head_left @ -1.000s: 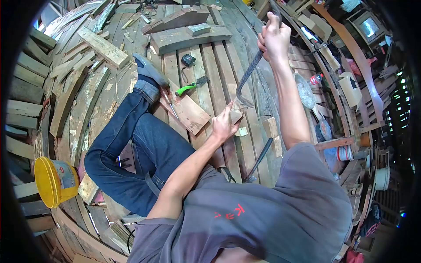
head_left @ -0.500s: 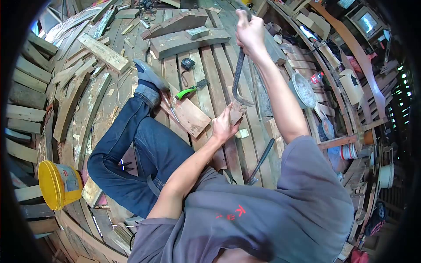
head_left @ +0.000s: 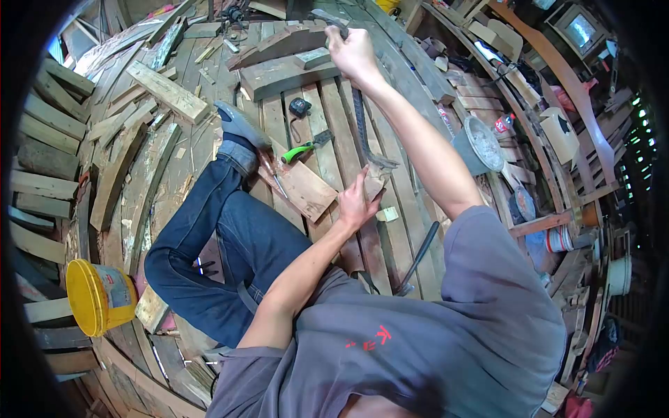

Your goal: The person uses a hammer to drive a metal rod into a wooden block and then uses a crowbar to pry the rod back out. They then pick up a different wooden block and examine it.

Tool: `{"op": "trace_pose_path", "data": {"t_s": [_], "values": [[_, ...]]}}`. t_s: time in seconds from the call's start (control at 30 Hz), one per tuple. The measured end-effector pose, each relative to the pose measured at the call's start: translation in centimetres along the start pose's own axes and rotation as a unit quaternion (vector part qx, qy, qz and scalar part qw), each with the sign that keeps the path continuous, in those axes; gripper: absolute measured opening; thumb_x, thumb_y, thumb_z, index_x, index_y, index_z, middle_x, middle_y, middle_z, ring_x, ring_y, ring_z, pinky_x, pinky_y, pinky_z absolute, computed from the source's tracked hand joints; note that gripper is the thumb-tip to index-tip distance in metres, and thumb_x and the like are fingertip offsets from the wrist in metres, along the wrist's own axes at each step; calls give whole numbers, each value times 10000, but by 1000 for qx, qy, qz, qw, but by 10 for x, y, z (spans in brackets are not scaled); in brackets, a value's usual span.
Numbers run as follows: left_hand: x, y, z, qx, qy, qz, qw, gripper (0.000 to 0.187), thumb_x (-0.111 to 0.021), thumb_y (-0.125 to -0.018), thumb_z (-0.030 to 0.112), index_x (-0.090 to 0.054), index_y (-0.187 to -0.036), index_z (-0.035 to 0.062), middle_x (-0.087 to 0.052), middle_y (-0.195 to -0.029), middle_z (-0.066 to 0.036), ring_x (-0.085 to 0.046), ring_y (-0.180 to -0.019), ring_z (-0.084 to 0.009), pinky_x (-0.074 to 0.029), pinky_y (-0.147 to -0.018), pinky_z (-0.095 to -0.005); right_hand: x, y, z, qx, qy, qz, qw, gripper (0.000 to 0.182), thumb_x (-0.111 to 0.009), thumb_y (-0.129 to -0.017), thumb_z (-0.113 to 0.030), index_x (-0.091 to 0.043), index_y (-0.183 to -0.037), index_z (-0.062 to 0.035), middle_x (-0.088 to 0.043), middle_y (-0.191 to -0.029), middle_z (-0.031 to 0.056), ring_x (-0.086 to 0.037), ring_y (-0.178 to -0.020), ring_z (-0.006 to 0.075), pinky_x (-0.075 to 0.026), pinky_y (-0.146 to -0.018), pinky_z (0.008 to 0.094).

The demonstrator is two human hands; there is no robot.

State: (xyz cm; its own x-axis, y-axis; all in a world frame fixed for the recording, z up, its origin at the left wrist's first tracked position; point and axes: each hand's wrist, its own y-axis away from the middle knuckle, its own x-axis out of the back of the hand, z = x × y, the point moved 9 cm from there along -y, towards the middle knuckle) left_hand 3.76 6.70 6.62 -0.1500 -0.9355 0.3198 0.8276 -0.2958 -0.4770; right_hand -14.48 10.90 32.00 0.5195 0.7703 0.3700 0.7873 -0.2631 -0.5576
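My right hand [head_left: 352, 56] is wrapped round the upper part of a dark crowbar [head_left: 361, 127], whose tip sticks out beyond the fist. The bar's hooked lower end meets a small wood block [head_left: 375, 182]; whether it grips a nail there I cannot see. Low on the slatted floor, my left hand [head_left: 356, 203] holds that block with its fingers pressed along the side, close to the hook. Left of it lies a flat board [head_left: 306, 189] with a screwdriver-like tool [head_left: 273, 173] and a green-handled scraper or brush [head_left: 306, 148] at its upper edge.
A black tape measure [head_left: 300, 107] and thick timbers [head_left: 289, 75] lie ahead. A hammer-like tool with a black handle [head_left: 419, 256] rests near my body. The yellow bucket [head_left: 85, 298] stands left, a grey basin [head_left: 482, 145] right. Loose planks [head_left: 167, 92] cover the left floor.
My right hand has swung left with the crowbar's upper end, tilting the bar the other way. My left hand stays on the block, and the hook remains against it.
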Motion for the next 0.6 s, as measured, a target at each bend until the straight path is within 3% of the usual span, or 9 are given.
{"op": "trace_pose_path", "data": {"t_s": [0.37, 0.5, 0.6], "values": [[0, -1, 6, 6, -17, -22, 1000, 747, -785, -736, 286, -443, -1360, 60, -681, -978, -225, -678, -781, -408, -566, -667, -461, -32, -12, 27, 11, 128, -23, 991, 471, -631, -916, -342, -606, -627, 30, -499, -445, 83, -497, -398, 142, -385, -417, 356], [0, -1, 5, 8, -8, -24, 1000, 735, -780, -742, 282, -441, -1357, 64, -675, -1007, -229, -673, -796, -414, -565, -679, -466, -46, -3, 28, -65, 114, -81, 988, 441, -628, -843, -365, -666, -706, 52, -637, -662, 257, -688, -721, 389, -541, -672, 442], [1, -3, 3, 35, 1, -22, 999, 696, -788, -745, 284, -449, -1310, 60, -666, -923, -265, -658, -816, -452, -549, -692, -483, -55, -7, 30, -42, 120, -81, 989, 459, -615, -842, -367, -659, -710, 70, -626, -664, 273, -678, -723, 406, -534, -680, 448]]}}
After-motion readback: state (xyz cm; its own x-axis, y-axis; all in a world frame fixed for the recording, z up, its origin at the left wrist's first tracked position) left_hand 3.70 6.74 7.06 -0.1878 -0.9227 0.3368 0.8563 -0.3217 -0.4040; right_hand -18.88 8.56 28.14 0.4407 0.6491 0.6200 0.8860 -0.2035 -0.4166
